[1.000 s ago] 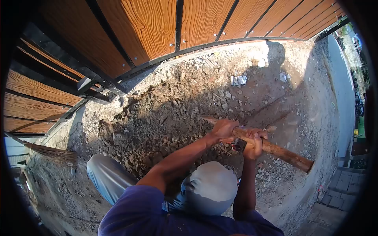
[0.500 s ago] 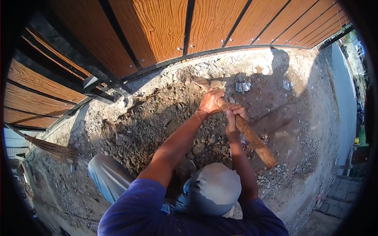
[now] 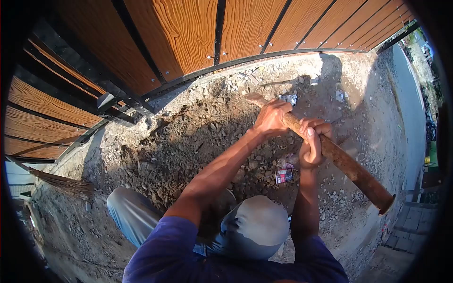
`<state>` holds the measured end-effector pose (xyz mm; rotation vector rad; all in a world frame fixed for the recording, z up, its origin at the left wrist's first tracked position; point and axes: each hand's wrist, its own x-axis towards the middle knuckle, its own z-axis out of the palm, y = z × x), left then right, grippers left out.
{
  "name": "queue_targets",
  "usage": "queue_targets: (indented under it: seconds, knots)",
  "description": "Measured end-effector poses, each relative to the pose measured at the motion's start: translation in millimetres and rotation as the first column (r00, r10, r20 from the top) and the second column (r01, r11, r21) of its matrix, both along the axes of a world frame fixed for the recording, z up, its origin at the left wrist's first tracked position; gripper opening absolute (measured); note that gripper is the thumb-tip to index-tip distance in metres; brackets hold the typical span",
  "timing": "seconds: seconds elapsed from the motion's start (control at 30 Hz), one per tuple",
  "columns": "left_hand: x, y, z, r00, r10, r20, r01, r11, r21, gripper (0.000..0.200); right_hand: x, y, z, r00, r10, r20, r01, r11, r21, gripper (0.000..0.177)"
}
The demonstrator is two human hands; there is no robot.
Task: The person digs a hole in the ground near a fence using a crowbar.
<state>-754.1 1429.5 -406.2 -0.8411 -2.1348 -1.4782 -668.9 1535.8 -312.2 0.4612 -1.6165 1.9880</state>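
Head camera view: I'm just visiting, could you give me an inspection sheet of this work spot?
Surface: dug-up ground, loose soil and stones, partly in shadow.
Job's things: long wooden handle, held slanting above the ground; its working end is not clear.
Clutter: red packet and crumpled litter among the rubble; straw broom at the left.
Hands: left hand and right hand both closed round the wooden handle.
Cables: nothing seen.
Surroundings: wood-grain fence panels in black frames; paving blocks at the lower right.

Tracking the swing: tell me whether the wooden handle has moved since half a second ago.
Yes. The wooden handle, gripped by the left hand and right hand, swung rightward; its lower end now lies closer to the paving stones.
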Motion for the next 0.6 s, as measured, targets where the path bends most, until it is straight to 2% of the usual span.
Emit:
queue_targets:
  seconds: [0.03,0.1,0.17,0.2,0.23,0.3,0.37,0.43,0.5,0.57,0.6]
  knots:
    - [-28.1,-9.8,-2.4,0.996,0.043,-0.084,-0.045,0.999,-0.023,0.032,-26.3,-7.4,-13.9,0.999,0.027,-0.047,-0.026,1.0,0.016,0.018]
    - [-78.7,-26.3,-38.8,0.994,0.038,0.1,-0.032,0.998,-0.06,0.034,-84.1,-23.5,-66.7,0.995,-0.099,-0.021,0.101,0.982,0.16,0.019]
    - [-109.7,-28.3,-100.8,0.995,0.1,0.026,-0.098,0.993,-0.07,0.036,-116.2,-36.5,-113.0,0.987,-0.152,0.058,0.146,0.984,0.101,0.021]
    - [-99.6,-22.8,-96.5,0.978,0.139,0.156,-0.144,0.989,0.022,0.035,-113.2,-32.8,-109.6,0.994,-0.108,0.033,0.103,0.987,0.123,0.021]
    - [-91.2,-19.2,-101.0,0.976,0.172,0.137,-0.174,0.985,0.007,0.034,-102.2,-29.7,-109.7,0.997,-0.073,0.018,0.07,0.988,0.139,0.022]
    - [-28.1,-17.9,-80.9,0.944,0.13,0.303,-0.154,0.986,0.057,0.036,-39.9,-17.6,-90.3,0.982,-0.061,0.179,0.029,0.983,0.179,0.021]
    - [16.5,-7.4,-94.8,0.974,0.227,0.01,-0.228,0.972,0.05,0.035,1.6,-14.8,-73.5,0.969,-0.017,0.245,-0.022,0.988,0.152,0.02]
    - [69.8,-1.5,-90.2,0.941,-0.017,0.338,-0.005,0.998,0.065,0.035,40.4,-2.7,-67.5,0.952,-0.022,0.305,-0.048,0.974,0.22,0.019]
    - [97.2,0.3,-91.7,0.917,-0.066,0.393,0.043,0.997,0.066,0.033,61.1,0.0,-56.6,0.944,-0.035,0.329,-0.062,0.958,0.279,0.019]
    - [93.2,3.4,-83.8,0.897,-0.104,0.43,0.081,0.994,0.073,0.032,63.2,-1.4,-41.7,0.938,-0.08,0.337,-0.042,0.94,0.338,0.018]
    - [88.4,3.4,-68.5,0.924,-0.076,0.376,0.058,0.997,0.057,0.03,60.1,-7.4,-26.8,0.914,-0.069,0.401,-0.02,0.977,0.213,0.017]
